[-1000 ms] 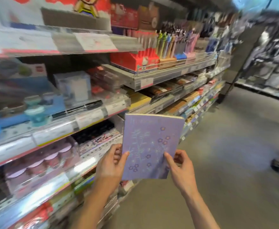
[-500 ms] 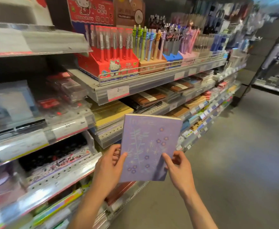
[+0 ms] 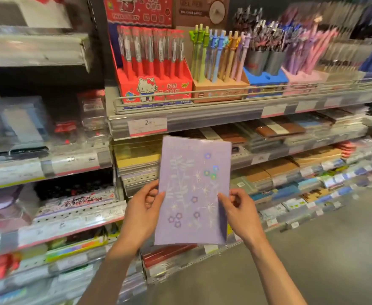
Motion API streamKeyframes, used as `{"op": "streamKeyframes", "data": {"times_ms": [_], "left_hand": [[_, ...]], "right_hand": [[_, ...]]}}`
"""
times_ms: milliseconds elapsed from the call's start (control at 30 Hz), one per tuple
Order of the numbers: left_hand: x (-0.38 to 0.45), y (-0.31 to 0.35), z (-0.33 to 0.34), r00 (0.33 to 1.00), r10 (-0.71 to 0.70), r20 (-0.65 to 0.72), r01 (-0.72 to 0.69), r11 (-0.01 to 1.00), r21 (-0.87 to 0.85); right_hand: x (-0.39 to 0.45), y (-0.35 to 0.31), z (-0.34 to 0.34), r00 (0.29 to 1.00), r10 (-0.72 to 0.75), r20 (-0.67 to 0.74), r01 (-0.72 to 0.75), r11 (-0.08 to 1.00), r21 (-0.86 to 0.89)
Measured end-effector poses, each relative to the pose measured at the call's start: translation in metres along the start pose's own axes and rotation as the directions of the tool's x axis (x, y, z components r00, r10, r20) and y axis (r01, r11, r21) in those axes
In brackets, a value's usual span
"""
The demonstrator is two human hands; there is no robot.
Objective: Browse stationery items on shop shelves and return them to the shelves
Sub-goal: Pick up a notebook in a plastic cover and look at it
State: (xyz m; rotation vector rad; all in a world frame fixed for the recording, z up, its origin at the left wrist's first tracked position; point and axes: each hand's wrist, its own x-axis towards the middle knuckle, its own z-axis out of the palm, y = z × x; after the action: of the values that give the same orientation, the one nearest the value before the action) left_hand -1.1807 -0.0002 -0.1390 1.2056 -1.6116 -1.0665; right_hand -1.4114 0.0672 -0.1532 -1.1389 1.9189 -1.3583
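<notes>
Head view: purple notebook (image 3: 193, 190) held upright at centre frame, off the shelves, cover with flower and leaf print facing camera. Left hand (image 3: 142, 213) grips its left edge, thumb on the cover, fingers curled behind. Right hand (image 3: 239, 213) pinches the right edge, thumb on front, other fingers behind and partly hidden. Behind it, mid-frame, a shelf (image 3: 224, 116) with a wire rail carries a red cat-print pen box (image 3: 154, 84), pastel pens (image 3: 220, 56) and grey pen cups (image 3: 266, 59) on a blue stand. Below, stacked notebooks (image 3: 275, 172) on lower shelves, blurred. Grey floor (image 3: 323, 249) at lower right. Upper and lower left shelving is too blurred to read.
</notes>
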Motion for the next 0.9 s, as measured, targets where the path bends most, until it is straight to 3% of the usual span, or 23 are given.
{"op": "streamKeyframes", "data": {"times_ms": [267,600,733,900], "left_hand": [[0.015,0.008,-0.038,0.985,-0.007,-0.175,-0.005,0.998,-0.067],[-0.004,0.000,-0.086,1.000,-0.010,-0.020,0.008,0.997,-0.081],[-0.008,0.001,-0.091,0.999,0.001,0.047,0.005,0.993,-0.120],[0.001,-0.011,-0.086,1.000,-0.009,-0.008,0.008,0.996,-0.086]], "right_hand": [[0.023,-0.051,0.032,0.995,-0.071,0.076,0.065,0.995,0.073],[0.066,-0.101,0.083,0.979,0.137,0.149,-0.166,0.965,0.205],[0.069,-0.101,0.080,0.928,0.189,0.320,-0.300,0.890,0.344],[0.044,-0.081,0.058,0.875,0.197,0.442,-0.348,0.890,0.294]]}}
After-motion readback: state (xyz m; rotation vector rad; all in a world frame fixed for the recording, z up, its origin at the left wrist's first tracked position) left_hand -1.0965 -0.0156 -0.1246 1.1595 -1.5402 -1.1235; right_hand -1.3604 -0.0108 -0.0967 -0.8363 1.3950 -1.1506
